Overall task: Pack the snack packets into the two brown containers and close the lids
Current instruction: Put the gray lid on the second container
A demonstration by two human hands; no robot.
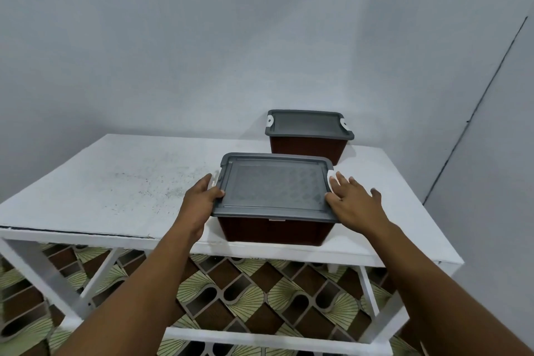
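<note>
Lids sit on both brown containers and no snack packets show anywhere, so I judge the packing done and only the latching of this one left. The near container (274, 230) stands straight ahead of me at the front of the tabletop (130, 182), squarely between my hands. Its long axis runs left to right across me, with a white latch at each short end, so each hand has its own end and neither needs to cross.

My left hand (200, 196) grips the left end of the near lid (274, 191). The thumb is on top of the grey rim and the fingers curl round the edge by the left latch (215, 179), which seems to stand out from the side. My right hand (354, 202) lies flat and holds nothing, fingers straight and spread, with the fingertips on the right latch (332, 179). The coming move, as I read it, is an inward press at both ends.

The far container (307, 147) stands behind and a little to the right, apart from the near one and closer to my right hand, with the far lid (309, 124) on it.

No brand or writing can be read. The near lid bears only a faint diamond pattern, and a pale mark at its front edge is too small to make out.
</note>
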